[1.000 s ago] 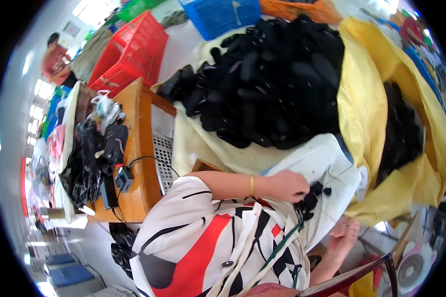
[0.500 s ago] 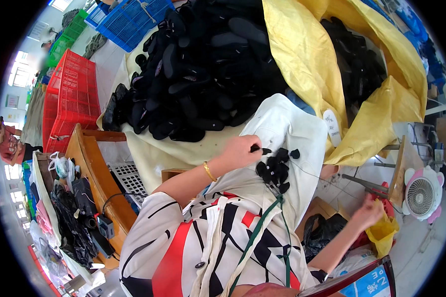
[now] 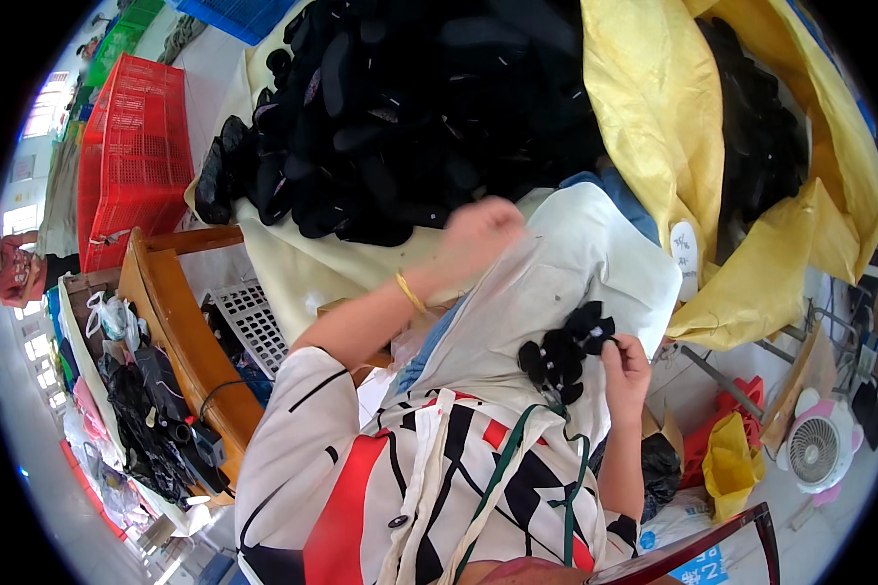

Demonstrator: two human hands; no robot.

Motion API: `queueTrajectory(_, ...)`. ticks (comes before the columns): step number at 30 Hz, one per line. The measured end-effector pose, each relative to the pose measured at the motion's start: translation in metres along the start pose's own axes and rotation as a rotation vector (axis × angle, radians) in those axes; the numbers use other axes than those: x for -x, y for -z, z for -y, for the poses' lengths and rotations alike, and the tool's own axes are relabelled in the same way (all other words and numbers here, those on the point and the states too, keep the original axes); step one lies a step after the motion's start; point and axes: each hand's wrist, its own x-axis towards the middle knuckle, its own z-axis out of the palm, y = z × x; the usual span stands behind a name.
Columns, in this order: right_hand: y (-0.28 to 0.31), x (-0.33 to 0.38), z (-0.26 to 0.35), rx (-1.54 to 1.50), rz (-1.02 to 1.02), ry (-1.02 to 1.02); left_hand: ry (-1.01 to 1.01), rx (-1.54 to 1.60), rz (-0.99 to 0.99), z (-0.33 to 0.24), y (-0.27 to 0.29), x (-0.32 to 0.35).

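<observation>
My left hand [image 3: 485, 237], with a gold bracelet on its wrist, is raised over the far left part of the white apron [image 3: 517, 302] on my lap. Motion smears it; its fingers look curled, but I cannot make out what they hold. A cluster of small black flower-shaped pieces [image 3: 556, 363] lies on the apron. At the cluster's right edge my right hand [image 3: 626, 366] pinches a small black piece [image 3: 607, 337] between thumb and finger. Beyond my left hand, black slippers [image 3: 400, 146] are heaped on a cream cloth [image 3: 293, 268].
A yellow sack [image 3: 644, 117] holding more black items stands at far right, a white sole-shaped card [image 3: 684, 255] before it. To the left are a red crate [image 3: 137, 161], a wooden frame [image 3: 180, 341] and a white perforated basket [image 3: 251, 322]. A white-and-pink fan [image 3: 818, 444] stands at right.
My left hand has moved away from the cluster toward the slippers. My right hand has come from the far right to the black pieces. The whole view has shifted slightly.
</observation>
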Motion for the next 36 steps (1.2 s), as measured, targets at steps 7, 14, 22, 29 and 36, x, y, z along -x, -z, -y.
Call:
queueTrajectory(7,0.002,-0.01,-0.002,-0.13,-0.097,-0.127,0.216,0.378,-0.965,0.117,0.177,-0.143)
queueTrajectory(14,0.015,-0.004,0.0,-0.085,-0.176,-0.097,0.378,0.558,-0.582,0.08,0.173,-0.167)
queueTrajectory(22,0.067,0.01,0.015,-0.452,-0.417,0.006,-0.261,-0.397,0.39,-0.087,0.04,-0.009)
queueTrajectory(29,0.065,0.033,-0.015,-0.548,-0.317,0.042,-0.246,-1.108,0.945,-0.082,-0.011,0.122)
queueTrajectory(36,0.032,0.043,-0.013,-0.458,-0.216,0.033,0.434,0.02,0.523,-0.048,-0.058,0.121)
